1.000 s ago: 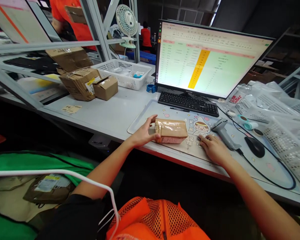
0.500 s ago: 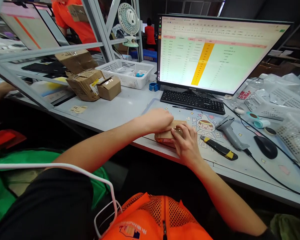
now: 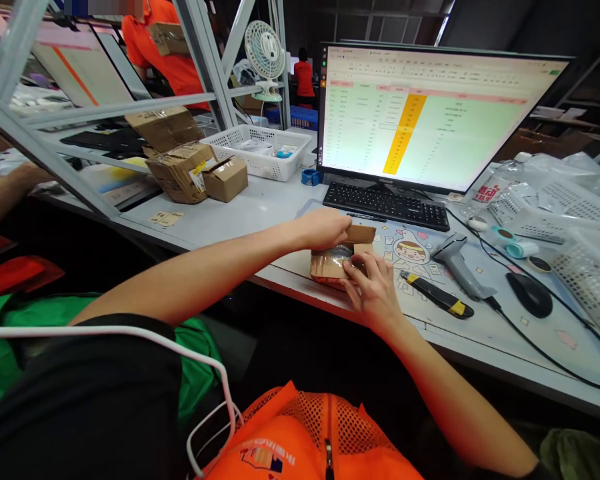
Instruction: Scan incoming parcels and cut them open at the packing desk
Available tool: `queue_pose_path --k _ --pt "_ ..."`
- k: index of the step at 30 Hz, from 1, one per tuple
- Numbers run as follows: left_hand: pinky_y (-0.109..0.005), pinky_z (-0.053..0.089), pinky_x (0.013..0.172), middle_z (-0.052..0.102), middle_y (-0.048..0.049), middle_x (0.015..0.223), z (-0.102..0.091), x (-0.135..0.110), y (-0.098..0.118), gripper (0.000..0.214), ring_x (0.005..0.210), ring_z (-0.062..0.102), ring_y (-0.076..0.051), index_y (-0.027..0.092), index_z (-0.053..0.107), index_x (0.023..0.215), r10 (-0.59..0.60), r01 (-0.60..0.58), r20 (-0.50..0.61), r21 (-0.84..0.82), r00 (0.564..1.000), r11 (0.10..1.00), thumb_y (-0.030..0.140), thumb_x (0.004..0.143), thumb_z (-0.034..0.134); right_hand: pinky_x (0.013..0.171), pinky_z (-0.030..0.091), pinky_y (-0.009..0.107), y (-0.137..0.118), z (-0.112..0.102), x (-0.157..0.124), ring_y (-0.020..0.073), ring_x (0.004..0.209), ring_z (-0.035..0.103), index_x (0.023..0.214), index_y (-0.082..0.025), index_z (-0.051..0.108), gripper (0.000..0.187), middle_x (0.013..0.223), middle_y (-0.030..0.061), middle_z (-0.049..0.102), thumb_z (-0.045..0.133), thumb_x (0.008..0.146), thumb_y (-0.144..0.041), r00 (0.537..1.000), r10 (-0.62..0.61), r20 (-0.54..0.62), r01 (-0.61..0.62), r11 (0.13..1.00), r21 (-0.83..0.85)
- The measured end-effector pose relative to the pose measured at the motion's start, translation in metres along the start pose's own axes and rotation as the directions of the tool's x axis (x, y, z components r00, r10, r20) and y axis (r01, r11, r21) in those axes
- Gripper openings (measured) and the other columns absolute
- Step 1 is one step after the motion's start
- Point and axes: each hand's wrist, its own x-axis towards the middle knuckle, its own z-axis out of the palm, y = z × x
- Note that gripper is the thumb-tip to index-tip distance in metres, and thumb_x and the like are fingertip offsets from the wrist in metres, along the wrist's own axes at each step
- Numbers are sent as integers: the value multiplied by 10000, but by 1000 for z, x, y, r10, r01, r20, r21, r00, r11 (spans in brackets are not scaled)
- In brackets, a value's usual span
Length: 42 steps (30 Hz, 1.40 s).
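A small cardboard box (image 3: 325, 267) sits at the front edge of the desk, its top flaps raised. Clear, shiny plastic (image 3: 341, 252) shows inside; what it covers I cannot make out. My left hand (image 3: 326, 229) is closed on the raised back flap, its fingertips partly hidden. On the near right side, my right hand (image 3: 374, 285) grips the box with thumb and bent fingers. To the right of that hand lies a black and yellow utility knife (image 3: 437, 295), with a grey barcode scanner (image 3: 461, 267) beyond it.
Behind the box stand a keyboard (image 3: 385, 205) and a monitor (image 3: 430, 120). Opened cartons (image 3: 177, 173) and a white basket (image 3: 260, 167) are at the back left, beside a metal frame. A mouse (image 3: 530, 293), cable and more baskets (image 3: 593, 270) lie right. A co-worker's arm (image 3: 10, 193) shows far left.
The box's top flaps have come up, and plastic inside now shows. My left hand has lifted the back flap; my right hand has stayed on the box's side. The view has shifted slightly.
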Motion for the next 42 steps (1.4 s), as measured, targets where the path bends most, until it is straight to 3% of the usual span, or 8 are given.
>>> queue_pose_path --k 6,11,16,23,28,37,39,42 --pt "-355 356 730 734 -122 1094 24 24 -26 359 964 651 -278 137 735 1103 -113 114 22 -122 993 986 281 1020 417 1071 472 411 8 -14 28 247 1112 507 1127 -74 668 284 1164 75 515 886 945 -61 974 -25 225 55 991 -125" --pt "-355 450 844 717 -109 1149 41 29 -38 353 1024 642 -260 132 680 1224 -112 107 -12 -211 994 972 240 1022 412 1062 468 398 -4 1 15 225 1048 514 1064 -73 632 152 1041 57 501 758 1003 -13 998 32 53 -18 969 -246" --pt "-444 408 1048 644 -168 1258 27 9 -21 342 1189 562 -318 142 712 1147 328 -309 -309 109 893 945 188 1045 388 1077 450 382 -8 2 -14 219 1073 511 1012 -82 627 99 1116 80 525 635 1106 -56 998 -21 -54 14 993 -117" --pt "-419 476 752 735 -155 1075 -12 -18 16 415 1001 681 -353 150 744 1085 58 -62 203 14 978 998 529 917 743 1075 438 374 -9 -7 -10 221 1082 505 1034 -81 626 97 1130 82 521 583 1115 -50 999 -9 -54 11 999 48" --pt "-414 449 697 639 -116 721 -24 8 19 259 690 596 -296 160 641 653 32 -21 267 -43 963 999 257 694 878 1061 449 363 -4 -8 -4 213 1057 512 1018 -79 624 98 1104 76 522 613 1110 -46 998 -21 -51 28 990 137" --pt "-433 532 869 741 -198 1057 0 9 4 252 1013 720 -370 109 774 988 79 -135 268 197 960 971 149 977 525 1150 411 427 8 -9 6 240 1171 504 1142 -82 644 33 1242 99 514 662 1115 -74 977 36 -210 32 950 312" --pt "-431 535 931 741 -157 1126 7 2 -6 246 1066 704 -342 124 748 1097 129 -158 217 123 968 980 264 990 576 1234 294 529 21 -16 2 323 1360 381 1442 -95 577 373 1459 156 389 743 1125 -200 962 109 -249 -16 936 352" --pt "-408 572 939 733 -89 1197 19 -17 -12 351 1071 710 -283 192 703 1231 315 -338 -200 -93 928 937 391 963 594 1238 267 593 37 -34 -12 408 1439 261 1774 -182 221 1085 1570 208 230 975 1005 -314 981 131 -146 -50 887 458"
